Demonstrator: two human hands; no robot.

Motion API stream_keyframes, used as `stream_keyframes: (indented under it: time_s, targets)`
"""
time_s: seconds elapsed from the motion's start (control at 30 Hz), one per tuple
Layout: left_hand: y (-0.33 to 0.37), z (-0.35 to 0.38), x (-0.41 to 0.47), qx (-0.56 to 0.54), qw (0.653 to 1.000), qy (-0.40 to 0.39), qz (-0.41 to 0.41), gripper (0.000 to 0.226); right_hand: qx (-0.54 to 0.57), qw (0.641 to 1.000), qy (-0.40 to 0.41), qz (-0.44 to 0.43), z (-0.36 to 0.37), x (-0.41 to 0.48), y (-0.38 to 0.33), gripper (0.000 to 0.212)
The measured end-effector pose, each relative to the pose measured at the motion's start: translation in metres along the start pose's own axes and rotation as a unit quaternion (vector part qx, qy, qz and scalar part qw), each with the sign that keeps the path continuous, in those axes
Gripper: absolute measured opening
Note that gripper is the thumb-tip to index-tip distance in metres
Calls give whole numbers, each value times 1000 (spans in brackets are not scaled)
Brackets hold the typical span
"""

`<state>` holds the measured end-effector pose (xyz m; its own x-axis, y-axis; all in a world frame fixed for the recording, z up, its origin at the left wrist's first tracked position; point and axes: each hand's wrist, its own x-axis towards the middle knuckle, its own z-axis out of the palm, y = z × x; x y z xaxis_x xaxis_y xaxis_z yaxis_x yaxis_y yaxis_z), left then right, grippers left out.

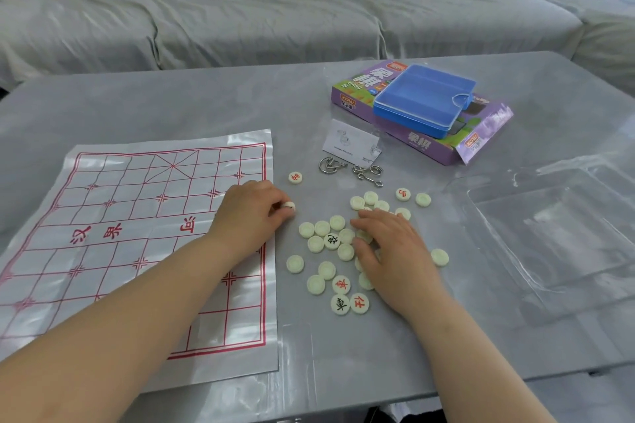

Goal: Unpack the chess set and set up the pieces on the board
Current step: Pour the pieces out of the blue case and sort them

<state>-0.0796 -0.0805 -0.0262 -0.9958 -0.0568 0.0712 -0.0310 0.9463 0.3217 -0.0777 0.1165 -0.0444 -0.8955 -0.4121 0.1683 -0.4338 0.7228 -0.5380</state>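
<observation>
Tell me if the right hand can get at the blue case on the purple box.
Probably yes: the right hand rests flat on the loose pieces, the blue case lies uncovered atop the purple box, and only low metal puzzles lie between.

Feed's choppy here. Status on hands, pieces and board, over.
Left hand pinching one xiangqi piece at right edge of board sheet. Right hand flat on loose pieces. Board shows no pieces. Metal ring puzzles beyond pile, not blocking.
</observation>
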Motion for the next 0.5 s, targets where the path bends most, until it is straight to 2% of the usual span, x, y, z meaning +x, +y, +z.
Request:
stream_keyframes:
  time_s: [0.1,0.17,0.27,0.4,0.5]
  targets:
    - [1,-2,0,-24,999,-28,5,28,27,999,28,9,-2,0,2,46]
    - [1,-3,-2,45,998,-44,22,31,42,998,38,16,-4,0,2,33]
    - [0,-6,-3,100,994,-34,9,32,49,998,23,14,-3,-1,-1,35]
    - [0,-3,-5,11,1000,-2,-19,32,55,998,20,22,-4,-1,-2,32]
    - [-1,-2,-10,-35,999,10,8,35,64,997,37,35,-5,-1,1,31]
